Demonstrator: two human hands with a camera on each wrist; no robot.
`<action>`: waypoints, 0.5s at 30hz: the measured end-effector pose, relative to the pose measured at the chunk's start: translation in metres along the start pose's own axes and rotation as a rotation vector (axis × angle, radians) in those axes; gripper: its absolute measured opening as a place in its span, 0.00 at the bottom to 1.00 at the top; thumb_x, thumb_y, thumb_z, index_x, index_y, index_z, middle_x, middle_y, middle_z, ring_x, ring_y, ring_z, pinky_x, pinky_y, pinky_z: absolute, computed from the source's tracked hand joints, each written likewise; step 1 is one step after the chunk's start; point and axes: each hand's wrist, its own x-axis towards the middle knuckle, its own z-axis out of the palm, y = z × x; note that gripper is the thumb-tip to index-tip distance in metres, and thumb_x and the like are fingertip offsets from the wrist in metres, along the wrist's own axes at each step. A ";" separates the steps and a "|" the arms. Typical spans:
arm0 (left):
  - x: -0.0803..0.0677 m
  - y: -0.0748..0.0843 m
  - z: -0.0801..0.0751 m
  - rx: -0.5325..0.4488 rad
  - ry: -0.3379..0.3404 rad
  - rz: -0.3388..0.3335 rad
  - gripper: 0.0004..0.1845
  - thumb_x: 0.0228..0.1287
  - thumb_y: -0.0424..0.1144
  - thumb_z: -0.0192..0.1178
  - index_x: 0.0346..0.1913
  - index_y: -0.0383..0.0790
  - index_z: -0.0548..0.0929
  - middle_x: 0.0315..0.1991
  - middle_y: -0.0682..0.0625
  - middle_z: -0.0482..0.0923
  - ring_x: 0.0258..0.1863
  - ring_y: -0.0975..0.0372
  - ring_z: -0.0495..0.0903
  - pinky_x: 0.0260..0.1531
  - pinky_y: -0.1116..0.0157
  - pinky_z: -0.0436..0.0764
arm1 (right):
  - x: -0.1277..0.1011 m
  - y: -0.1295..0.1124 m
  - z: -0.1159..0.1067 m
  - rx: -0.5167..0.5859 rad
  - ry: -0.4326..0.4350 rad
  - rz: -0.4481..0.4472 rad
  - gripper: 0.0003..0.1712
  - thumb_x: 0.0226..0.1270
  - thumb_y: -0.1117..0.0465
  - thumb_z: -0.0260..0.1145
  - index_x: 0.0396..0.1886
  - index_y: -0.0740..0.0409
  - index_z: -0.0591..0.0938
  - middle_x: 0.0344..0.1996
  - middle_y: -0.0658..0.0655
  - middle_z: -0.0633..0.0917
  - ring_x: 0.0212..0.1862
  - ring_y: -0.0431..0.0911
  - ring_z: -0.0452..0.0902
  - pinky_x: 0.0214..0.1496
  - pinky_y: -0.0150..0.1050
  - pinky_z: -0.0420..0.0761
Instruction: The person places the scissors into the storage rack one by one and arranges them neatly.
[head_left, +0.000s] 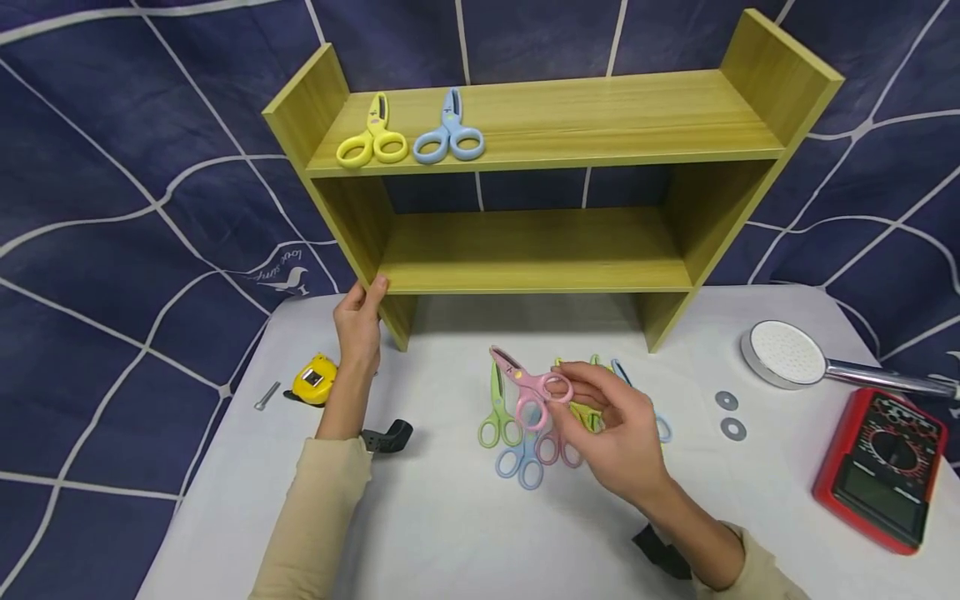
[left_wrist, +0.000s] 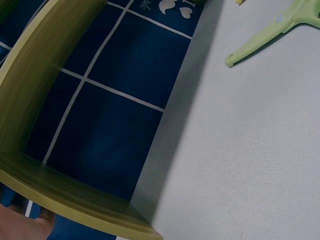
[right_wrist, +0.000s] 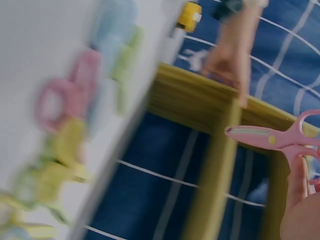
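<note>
My right hand (head_left: 611, 425) holds a pair of pink scissors (head_left: 531, 385) by its handle rings, blades toward the shelf, above other scissors on the table. In the right wrist view the pink scissors (right_wrist: 270, 139) overlap the shelf. My left hand (head_left: 358, 329) grips the left side panel of the wooden shelf (head_left: 540, 250), thumb at the front edge by the lower board. Yellow scissors (head_left: 377, 129) and blue scissors (head_left: 452, 125) lie side by side on the upper board. Below the held pair lie green scissors (head_left: 497, 408), blue scissors (head_left: 528, 450) and several more, partly hidden by my right hand.
A yellow tape measure (head_left: 314, 379) and a bolt (head_left: 267, 396) lie left of my left forearm. To the right are two washers (head_left: 733, 429), a shower head (head_left: 787, 354) and a red multimeter (head_left: 885, 467). A dark blue patterned cloth (head_left: 112, 250) hangs behind the table.
</note>
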 end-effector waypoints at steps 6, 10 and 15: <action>0.000 0.000 0.000 0.015 -0.004 -0.001 0.21 0.68 0.44 0.65 0.59 0.37 0.82 0.44 0.53 0.84 0.41 0.61 0.78 0.50 0.63 0.76 | 0.044 -0.027 0.002 0.157 0.172 -0.351 0.21 0.57 0.74 0.72 0.42 0.89 0.74 0.39 0.75 0.82 0.44 0.52 0.84 0.47 0.38 0.83; -0.001 0.001 -0.001 0.027 -0.008 -0.001 0.22 0.68 0.45 0.64 0.60 0.37 0.81 0.46 0.52 0.84 0.42 0.61 0.79 0.51 0.62 0.76 | 0.080 -0.045 0.004 0.260 0.343 -0.453 0.22 0.50 0.78 0.74 0.41 0.88 0.74 0.37 0.77 0.81 0.41 0.57 0.84 0.46 0.41 0.84; -0.001 0.001 -0.001 0.035 -0.013 -0.006 0.22 0.68 0.44 0.64 0.61 0.38 0.81 0.47 0.51 0.83 0.43 0.61 0.79 0.52 0.62 0.76 | 0.125 -0.059 0.002 0.202 0.452 -0.449 0.21 0.48 0.79 0.73 0.41 0.85 0.75 0.38 0.77 0.80 0.40 0.61 0.83 0.47 0.46 0.83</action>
